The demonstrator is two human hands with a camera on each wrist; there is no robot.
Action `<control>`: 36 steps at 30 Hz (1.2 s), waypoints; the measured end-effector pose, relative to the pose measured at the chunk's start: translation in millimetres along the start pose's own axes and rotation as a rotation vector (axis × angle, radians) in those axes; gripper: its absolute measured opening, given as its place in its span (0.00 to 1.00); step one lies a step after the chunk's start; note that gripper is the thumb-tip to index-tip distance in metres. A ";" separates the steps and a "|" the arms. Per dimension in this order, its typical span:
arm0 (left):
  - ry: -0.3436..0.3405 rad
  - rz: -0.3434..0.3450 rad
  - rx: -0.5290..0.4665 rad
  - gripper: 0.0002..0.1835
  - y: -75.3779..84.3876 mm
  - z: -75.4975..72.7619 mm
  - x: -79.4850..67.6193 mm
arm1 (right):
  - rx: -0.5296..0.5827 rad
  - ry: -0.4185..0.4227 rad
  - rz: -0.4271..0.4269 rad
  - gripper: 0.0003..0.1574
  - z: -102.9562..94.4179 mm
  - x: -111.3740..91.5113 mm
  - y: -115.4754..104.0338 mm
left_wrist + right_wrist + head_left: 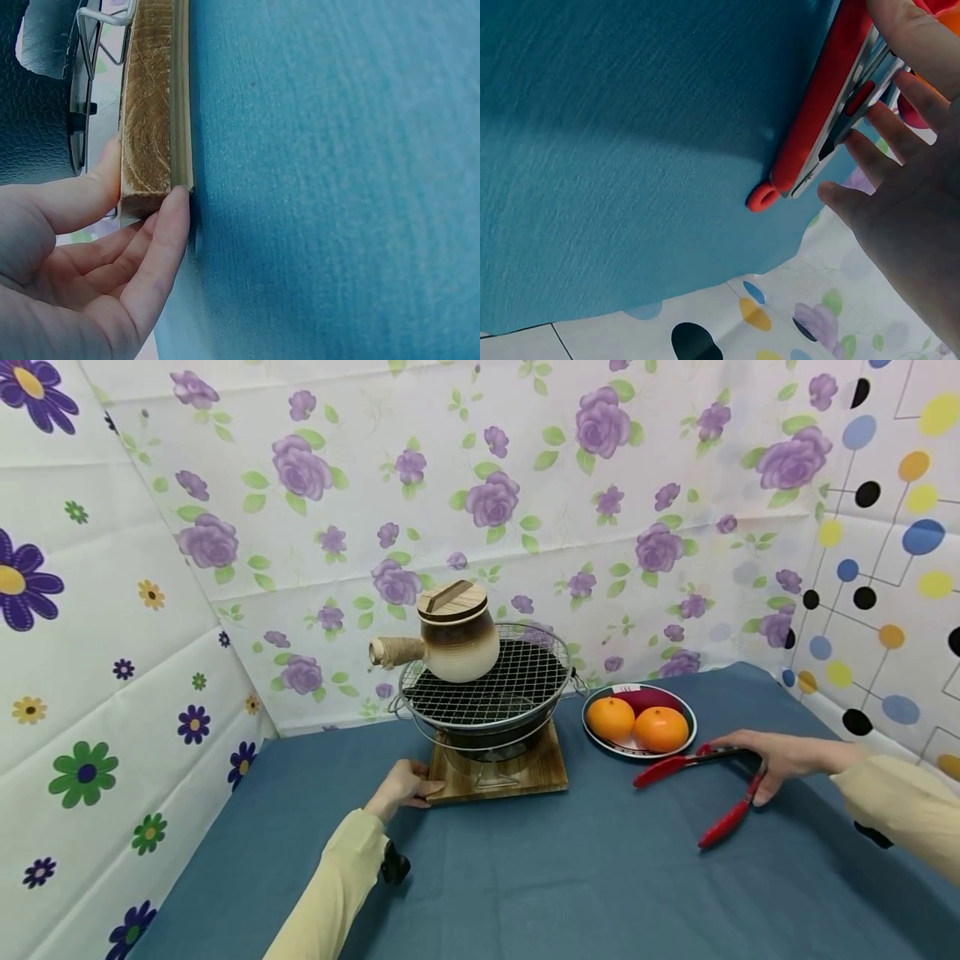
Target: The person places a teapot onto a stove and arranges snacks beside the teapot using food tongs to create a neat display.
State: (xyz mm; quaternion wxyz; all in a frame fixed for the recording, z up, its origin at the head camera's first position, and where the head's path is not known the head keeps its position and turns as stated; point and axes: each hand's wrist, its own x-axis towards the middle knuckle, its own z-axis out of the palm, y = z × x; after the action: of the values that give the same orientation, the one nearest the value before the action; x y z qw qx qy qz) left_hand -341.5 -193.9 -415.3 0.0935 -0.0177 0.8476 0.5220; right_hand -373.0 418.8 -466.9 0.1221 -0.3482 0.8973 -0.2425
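My left hand [405, 783] is at the left front corner of a square wooden board [517, 781]; in the left wrist view, its thumb lies on top and its fingertips reach the underside, pinching the corner. On the board stands a round dark grill with a wire mesh [525, 681]. A lidded clay pot [461, 647] with a rope-wrapped side handle sits on the mesh. At the right, my right hand [780, 760] spreads over red-and-black tongs [726, 825], which lie splayed on the cloth. In the right wrist view, its fingers are loosely extended beside the tongs.
A dark-rimmed plate [592, 742] right of the grill holds two oranges [660, 729] and a dark red item [645, 697] behind them, partly hidden. Blue cloth [510, 885] covers the table. Flowered and dotted sheets hang at the back and sides.
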 end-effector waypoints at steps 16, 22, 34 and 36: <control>0.021 -0.010 -0.005 0.26 -1.0 1.0 1.2 | 0.018 -0.055 0.149 0.62 -14.2 -0.6 -95.7; 0.020 -0.014 -0.001 0.26 -1.4 0.5 2.1 | -0.033 -0.018 0.072 0.62 -12.2 -1.9 -85.7; 0.024 -0.020 0.014 0.27 -0.1 1.1 2.3 | -0.072 0.015 0.048 0.60 -9.0 -8.3 -93.6; 0.024 -0.024 0.014 0.27 -0.3 1.3 2.7 | -0.063 0.014 0.071 0.59 -9.6 -8.3 -98.8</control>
State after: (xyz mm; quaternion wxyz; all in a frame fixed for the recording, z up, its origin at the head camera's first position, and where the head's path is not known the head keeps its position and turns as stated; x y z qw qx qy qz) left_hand -344.0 -192.6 -416.7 0.0896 -0.0336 0.8519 0.5148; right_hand -314.8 364.6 -406.9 0.1134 -0.3181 0.9170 -0.2123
